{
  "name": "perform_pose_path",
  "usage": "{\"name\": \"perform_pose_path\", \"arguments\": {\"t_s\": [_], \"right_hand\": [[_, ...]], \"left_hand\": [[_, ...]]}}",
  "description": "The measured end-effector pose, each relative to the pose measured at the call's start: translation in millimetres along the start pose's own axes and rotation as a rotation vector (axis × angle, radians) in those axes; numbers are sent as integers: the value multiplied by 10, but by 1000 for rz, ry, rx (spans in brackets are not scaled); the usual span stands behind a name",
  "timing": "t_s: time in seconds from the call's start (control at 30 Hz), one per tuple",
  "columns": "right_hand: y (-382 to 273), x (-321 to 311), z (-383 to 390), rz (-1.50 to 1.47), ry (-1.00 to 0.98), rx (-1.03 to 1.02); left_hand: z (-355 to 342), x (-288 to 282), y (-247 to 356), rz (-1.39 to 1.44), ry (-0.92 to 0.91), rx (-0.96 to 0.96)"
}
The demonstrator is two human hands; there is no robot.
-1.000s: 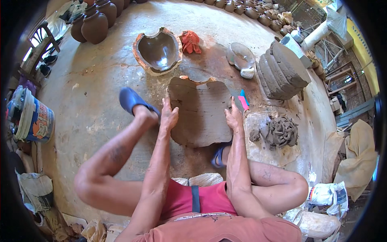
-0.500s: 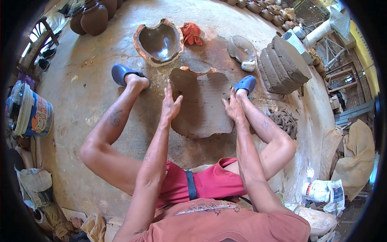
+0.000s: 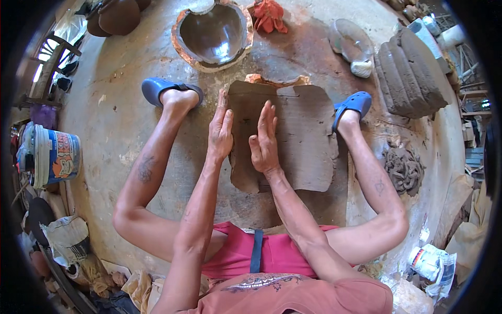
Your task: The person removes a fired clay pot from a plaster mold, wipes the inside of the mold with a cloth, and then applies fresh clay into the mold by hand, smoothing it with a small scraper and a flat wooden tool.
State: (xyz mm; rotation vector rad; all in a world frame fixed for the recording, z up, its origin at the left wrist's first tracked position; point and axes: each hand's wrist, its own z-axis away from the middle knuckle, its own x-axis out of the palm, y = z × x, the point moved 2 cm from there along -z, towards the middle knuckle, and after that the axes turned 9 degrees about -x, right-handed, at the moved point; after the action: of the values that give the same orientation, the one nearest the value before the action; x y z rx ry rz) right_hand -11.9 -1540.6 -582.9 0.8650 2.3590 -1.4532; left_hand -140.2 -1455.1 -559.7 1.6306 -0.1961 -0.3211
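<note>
Between my legs a flat slab of grey-brown clay [image 3: 306, 141] with ragged edges lies over an orange, broken-edged piece [image 3: 280, 80] that shows at its far side. Along the slab's left edge is my left hand [image 3: 220, 131], its fingers stretched out and holding nothing. My right hand [image 3: 266, 146] is over the left part of the slab, palm turned inward and fingers extended, also holding nothing. Whether its lower edge touches the clay I cannot tell. Beyond the slab sits a wide broken vessel [image 3: 180, 47] with an orange rim and a dark, shiny inside.
A red cloth [image 3: 270, 15] lies by the vessel. At far right are a clear basin [image 3: 348, 39] and a thick stack of clay slabs [image 3: 410, 76]; clay scraps [image 3: 402, 167] lie beside my right leg. A bucket [image 3: 57, 156] stands left, brown pots [image 3: 119, 18] far left.
My right hand has left the slab's right edge and moved left across it, closer to my left hand. The left hand stays near the left edge. The view has shifted.
</note>
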Motion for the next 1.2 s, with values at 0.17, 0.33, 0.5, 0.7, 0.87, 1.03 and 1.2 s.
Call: {"name": "perform_pose_path", "arguments": {"t_s": [0.17, 0.33, 0.5, 0.7, 0.87, 1.03, 1.2], "right_hand": [[472, 128, -38, 55, 9, 45], [317, -36, -384, -115, 256, -19], [425, 73, -421, -148, 299, -15], [615, 295, -473, 6, 210, 19], [769, 120, -738, -14, 405, -71], [707, 191, -815, -118, 439, -81], [920, 224, -1077, 290, 393, -132]], "left_hand": [[-75, 179, -20, -43, -13, 37], [-14, 115, -5, -223, 40, 39], [-21, 53, -60, -376, 26, 51], [-11, 82, -92, -407, 48, 73], [-22, 243, -53, -389, 47, 46], [1, 134, -75, -439, 77, 54], [-32, 196, -104, -410, 73, 37]]}}
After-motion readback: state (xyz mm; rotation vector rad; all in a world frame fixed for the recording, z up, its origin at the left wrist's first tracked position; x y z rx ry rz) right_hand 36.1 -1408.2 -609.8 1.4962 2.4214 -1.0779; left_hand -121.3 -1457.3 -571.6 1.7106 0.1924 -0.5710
